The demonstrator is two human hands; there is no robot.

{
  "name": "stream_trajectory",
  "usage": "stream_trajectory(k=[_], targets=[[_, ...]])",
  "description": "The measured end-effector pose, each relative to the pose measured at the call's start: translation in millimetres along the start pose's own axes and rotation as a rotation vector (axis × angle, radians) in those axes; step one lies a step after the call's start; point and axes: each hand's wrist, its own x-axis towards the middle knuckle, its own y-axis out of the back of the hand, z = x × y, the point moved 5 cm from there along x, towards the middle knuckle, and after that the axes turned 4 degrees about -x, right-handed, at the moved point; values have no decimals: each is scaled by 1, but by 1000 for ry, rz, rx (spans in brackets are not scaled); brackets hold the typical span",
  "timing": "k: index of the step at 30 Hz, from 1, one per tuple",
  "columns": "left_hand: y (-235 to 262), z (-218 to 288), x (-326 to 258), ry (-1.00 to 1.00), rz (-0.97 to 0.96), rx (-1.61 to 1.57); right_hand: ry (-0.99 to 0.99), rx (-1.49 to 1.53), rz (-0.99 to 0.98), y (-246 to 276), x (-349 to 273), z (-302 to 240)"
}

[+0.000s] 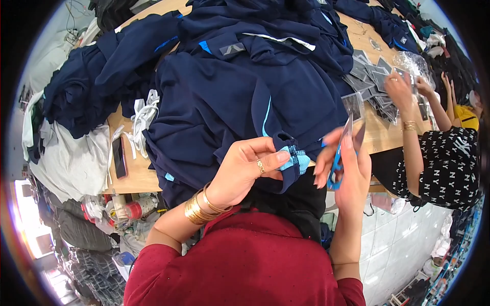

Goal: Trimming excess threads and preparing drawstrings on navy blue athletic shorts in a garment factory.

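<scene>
A navy garment [214, 97] with a light blue stripe is spread over the table in front of me. My left hand [250, 162] pinches one gathered end of it, where light blue fabric shows at the opening. Just right of that end, my right hand [349, 166] is closed round scissors [338, 162] with blue handles. Their blades point away from me and stand apart, with no cloth between them. A gap separates the scissors from the pinched end.
Navy garments [102, 71] pile up at left and far side. White cords [145, 115] and a phone [120, 157] lie on the wooden table [135, 181]. At right, a co-worker's hands [400, 92] are over grey flat pieces [375, 76]. White cloth [76, 163] hangs off the left edge.
</scene>
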Motion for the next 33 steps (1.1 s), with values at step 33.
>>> stream_trajectory(k=[33], targets=[[-6,-3,0,-52,6,-1,-309,-257,-240,-20,-40,6]])
